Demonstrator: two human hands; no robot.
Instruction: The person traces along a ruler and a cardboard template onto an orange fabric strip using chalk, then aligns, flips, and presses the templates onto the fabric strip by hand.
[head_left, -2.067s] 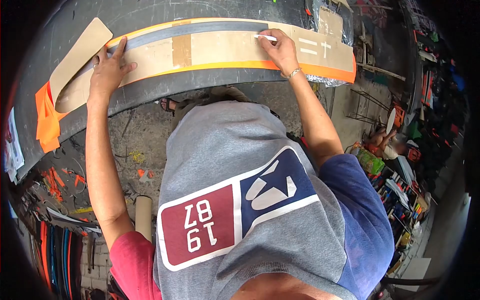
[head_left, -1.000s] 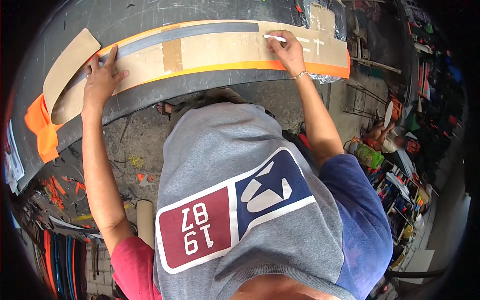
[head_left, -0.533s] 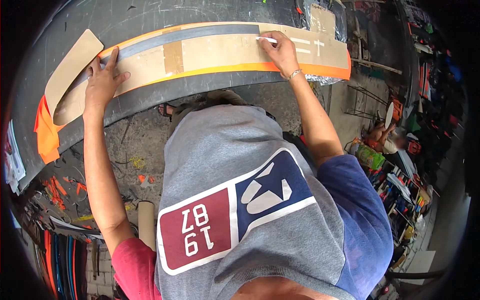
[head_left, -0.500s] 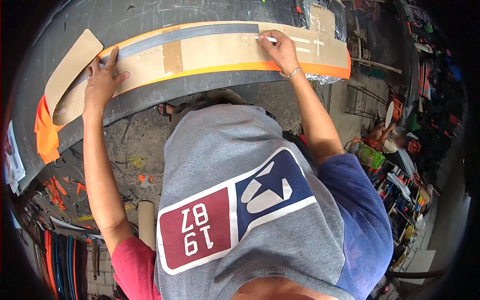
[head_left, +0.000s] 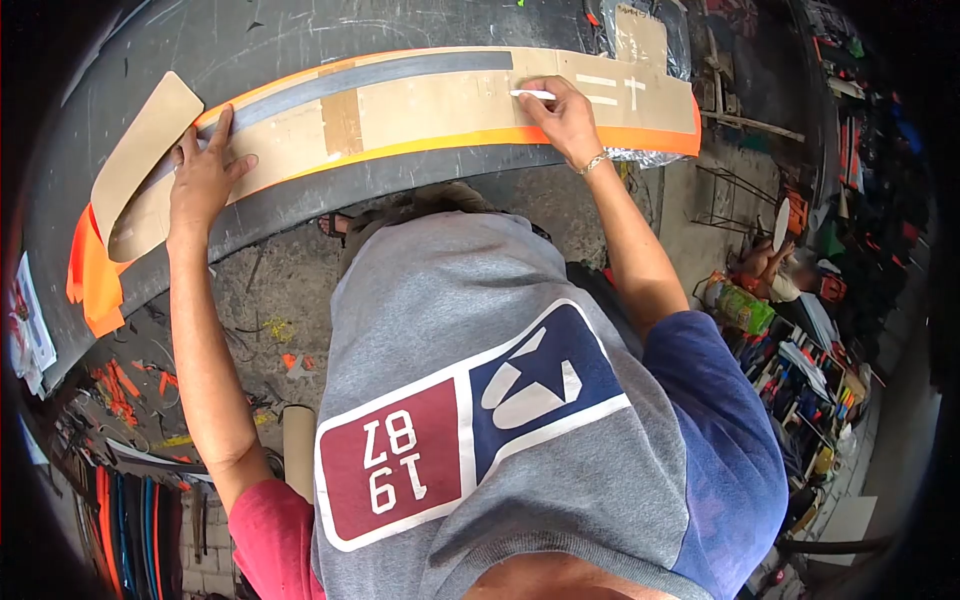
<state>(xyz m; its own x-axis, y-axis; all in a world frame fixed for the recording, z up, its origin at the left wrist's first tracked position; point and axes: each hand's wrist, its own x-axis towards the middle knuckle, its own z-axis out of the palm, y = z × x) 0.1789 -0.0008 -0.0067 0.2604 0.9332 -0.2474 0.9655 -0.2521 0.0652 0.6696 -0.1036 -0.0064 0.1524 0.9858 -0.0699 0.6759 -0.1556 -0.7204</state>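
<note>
A long, curved tan cardboard template (head_left: 430, 105) lies over orange material (head_left: 450, 142) on the dark table. Along the template's far side runs a grey strip (head_left: 400, 70), and a brown tape patch (head_left: 342, 122) crosses it. My left hand (head_left: 207, 175) rests with fingers spread on the template's left part, beside its curled-back end (head_left: 150, 135). Between the fingers of my right hand (head_left: 563, 118) is a slim white stick (head_left: 532, 94), chalk or a pen, its tip at the cardboard near the strip's right end. White marks (head_left: 605, 88) show right of that hand.
The dark tabletop (head_left: 400, 25) bears clear plastic (head_left: 675, 40) at the far right. Orange scraps (head_left: 118, 390) litter the floor at left, near a cardboard roll (head_left: 297, 445). Another person (head_left: 775, 268) sits at the right beside piled goods.
My right hand has shifted slightly toward me, taking the white stick's tip farther from the grey strip. My left hand stays spread on the template.
</note>
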